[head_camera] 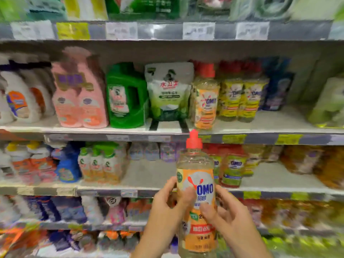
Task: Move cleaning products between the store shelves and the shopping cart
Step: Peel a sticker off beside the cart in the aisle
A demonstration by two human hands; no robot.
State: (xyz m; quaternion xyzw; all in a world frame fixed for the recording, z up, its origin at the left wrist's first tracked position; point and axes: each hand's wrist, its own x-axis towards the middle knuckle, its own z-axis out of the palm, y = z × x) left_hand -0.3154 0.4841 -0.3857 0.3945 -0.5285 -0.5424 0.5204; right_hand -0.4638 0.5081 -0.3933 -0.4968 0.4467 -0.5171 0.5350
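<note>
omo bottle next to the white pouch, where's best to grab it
Come from the front and grip the labelled body of the OMO bottle: it stands upright at the shelf edge, the pouch and yellow-labelled bottles crowding its sides.

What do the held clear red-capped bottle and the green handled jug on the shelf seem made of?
Clear red-capped bottle: likely glossy transparent plastic; see-through with highlights above its label. Green handled jug: probably opaque moulded plastic with slight sheen; blurred.
</note>
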